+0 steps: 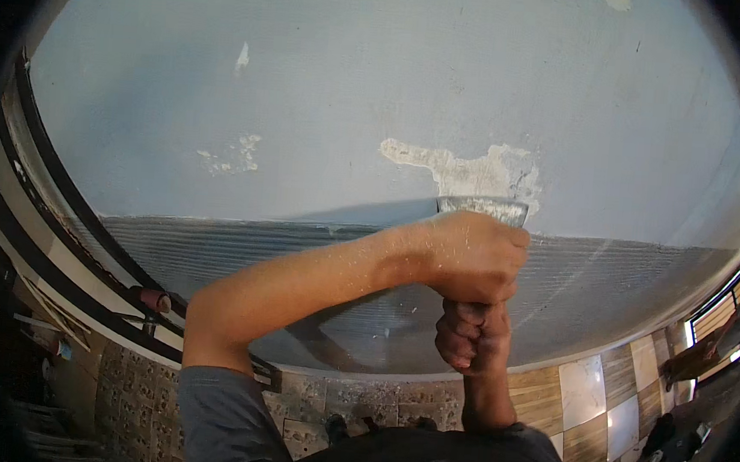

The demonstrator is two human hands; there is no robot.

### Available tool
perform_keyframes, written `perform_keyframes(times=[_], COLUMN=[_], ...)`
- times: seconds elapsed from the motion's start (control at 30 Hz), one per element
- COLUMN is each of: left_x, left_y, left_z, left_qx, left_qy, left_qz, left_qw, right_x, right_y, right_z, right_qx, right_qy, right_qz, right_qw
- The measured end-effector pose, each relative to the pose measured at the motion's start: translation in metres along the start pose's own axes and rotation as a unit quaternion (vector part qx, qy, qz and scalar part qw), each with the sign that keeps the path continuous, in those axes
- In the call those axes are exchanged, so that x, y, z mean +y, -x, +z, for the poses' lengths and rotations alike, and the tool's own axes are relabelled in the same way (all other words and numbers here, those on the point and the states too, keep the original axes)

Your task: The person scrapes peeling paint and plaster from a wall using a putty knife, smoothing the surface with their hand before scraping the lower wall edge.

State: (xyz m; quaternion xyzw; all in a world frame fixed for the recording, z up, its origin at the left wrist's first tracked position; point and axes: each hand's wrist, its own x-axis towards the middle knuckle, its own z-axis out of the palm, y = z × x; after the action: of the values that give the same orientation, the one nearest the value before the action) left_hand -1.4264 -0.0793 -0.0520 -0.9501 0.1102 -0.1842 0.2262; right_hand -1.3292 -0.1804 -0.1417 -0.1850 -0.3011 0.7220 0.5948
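Note:
A wide metal scraper blade lies against the grey-blue painted wall, at the lower edge of a bare, pale patch where the paint is gone. My left hand is wrapped around the scraper just below its blade, with flecks of paint on the wrist and forearm. Directly beneath it, my right hand is clenched in a fist around the lower part of the tool. Both fists hide the handle. Below the patch, the wall changes to a darker, finely ribbed band.
Smaller chipped spots mark the wall at left. A dark metal railing curves along the left side. Patterned tiles with scattered flakes lie below, and checkered tiles continue right. Dark items rest at the lower right.

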Motion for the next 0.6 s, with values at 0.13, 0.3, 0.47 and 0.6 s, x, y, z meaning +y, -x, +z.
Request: perform_keyframes(times=[0.13, 0.3, 0.47, 0.6], left_x=[-0.011, -0.004, -0.03, -0.01], left_y=[0.002, -0.001, -0.018, -0.008], left_z=[-0.014, -0.007, -0.05, -0.015], left_qx=[0.009, -0.01, -0.093, -0.078], left_qy=[-0.016, 0.023, -0.043, -0.013], left_qz=[-0.024, -0.026, 0.003, 0.039], left_qw=[1.0, 0.999, 0.995, 0.996], right_x=[-0.004, -0.007, -0.024, -0.012], right_y=[-0.01, -0.001, -0.016, -0.004], right_z=[-0.001, 0.014, 0.008, 0.024], right_qx=[-0.069, -0.009, -0.145, -0.036], right_qy=[-0.081, -0.099, -0.137, -0.079], right_qz=[0.004, 0.015, 0.043, 0.01], right_qw=[0.994, 0.995, 0.979, 0.996])
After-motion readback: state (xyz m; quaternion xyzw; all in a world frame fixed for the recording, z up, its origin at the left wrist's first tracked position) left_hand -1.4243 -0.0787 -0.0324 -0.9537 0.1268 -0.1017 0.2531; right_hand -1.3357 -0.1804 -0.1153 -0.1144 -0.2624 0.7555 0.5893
